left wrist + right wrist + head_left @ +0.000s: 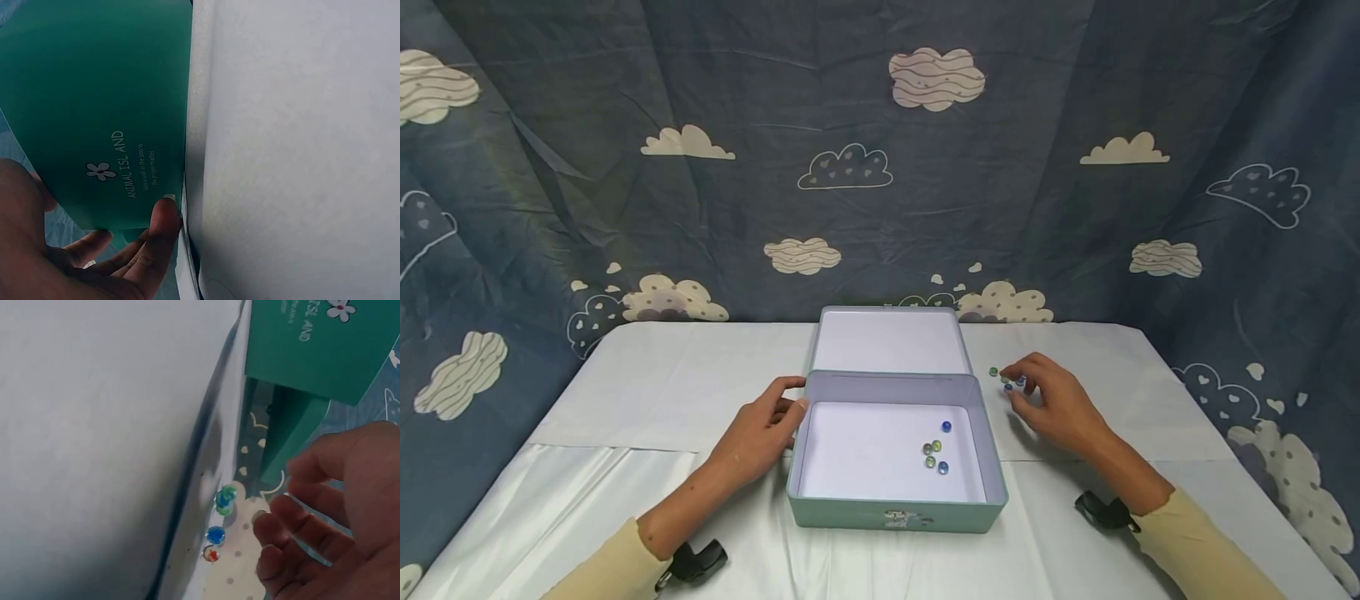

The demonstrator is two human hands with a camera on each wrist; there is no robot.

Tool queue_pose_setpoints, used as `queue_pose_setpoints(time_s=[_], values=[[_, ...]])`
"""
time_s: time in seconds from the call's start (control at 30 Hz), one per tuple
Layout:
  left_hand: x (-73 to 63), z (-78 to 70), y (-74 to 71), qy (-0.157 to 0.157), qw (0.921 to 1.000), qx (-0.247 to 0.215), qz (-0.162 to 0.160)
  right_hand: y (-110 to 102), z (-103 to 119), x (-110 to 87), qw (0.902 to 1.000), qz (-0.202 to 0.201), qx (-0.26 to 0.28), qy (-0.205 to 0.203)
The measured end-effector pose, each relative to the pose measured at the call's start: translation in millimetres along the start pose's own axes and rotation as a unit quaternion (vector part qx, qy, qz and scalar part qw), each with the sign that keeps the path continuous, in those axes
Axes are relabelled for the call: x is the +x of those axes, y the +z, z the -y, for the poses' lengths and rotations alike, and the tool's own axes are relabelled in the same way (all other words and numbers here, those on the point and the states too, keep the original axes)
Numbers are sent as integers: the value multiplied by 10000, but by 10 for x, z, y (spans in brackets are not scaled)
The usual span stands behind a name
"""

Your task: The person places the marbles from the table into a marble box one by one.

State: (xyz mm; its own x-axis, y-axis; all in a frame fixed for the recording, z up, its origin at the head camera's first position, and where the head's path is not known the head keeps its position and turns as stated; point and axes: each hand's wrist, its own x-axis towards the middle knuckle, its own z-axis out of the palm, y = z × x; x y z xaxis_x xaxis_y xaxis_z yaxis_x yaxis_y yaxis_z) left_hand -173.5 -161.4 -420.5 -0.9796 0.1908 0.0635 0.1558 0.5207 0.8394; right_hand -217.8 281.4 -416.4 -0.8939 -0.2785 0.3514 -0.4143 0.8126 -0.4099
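Observation:
A green tin box [891, 515] stands on the table with its lid [891, 340] folded back. Several glass marbles [943, 468], blue and greenish, lie on the right part of its floor. My left hand [756, 429] rests against the box's left wall near the back corner; fingertips touch the green side [125, 81] in the left wrist view. Right of the box, my right hand [1060, 404] hovers by several loose marbles [993, 372], thumb and fingers bent and apart. The right wrist view shows a blue marble [215, 535] and an orange-and-clear marble [212, 553] beyond the fingertips.
A white cloth covers the table [625, 400]. Behind it hangs a dark blue curtain [850, 208] with cloud prints, which also closes off both sides. A dark strapped device sits on each wrist, below the cream sleeves [1202, 546].

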Motion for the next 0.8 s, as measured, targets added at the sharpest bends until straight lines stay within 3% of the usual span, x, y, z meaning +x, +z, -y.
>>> queue_pose_setpoints(time_s=[0.13,0.43,0.8], values=[[-2,2,3,-9,10000,-13,16,6,-31,-3,9995,245,-125,144],[-2,0,2,-7,10000,-17,11,31,-91,-5,9979,462,-442,68],[4,5,3,18,10000,12,-15,48,-139,3,9968,681,-429,-26]])
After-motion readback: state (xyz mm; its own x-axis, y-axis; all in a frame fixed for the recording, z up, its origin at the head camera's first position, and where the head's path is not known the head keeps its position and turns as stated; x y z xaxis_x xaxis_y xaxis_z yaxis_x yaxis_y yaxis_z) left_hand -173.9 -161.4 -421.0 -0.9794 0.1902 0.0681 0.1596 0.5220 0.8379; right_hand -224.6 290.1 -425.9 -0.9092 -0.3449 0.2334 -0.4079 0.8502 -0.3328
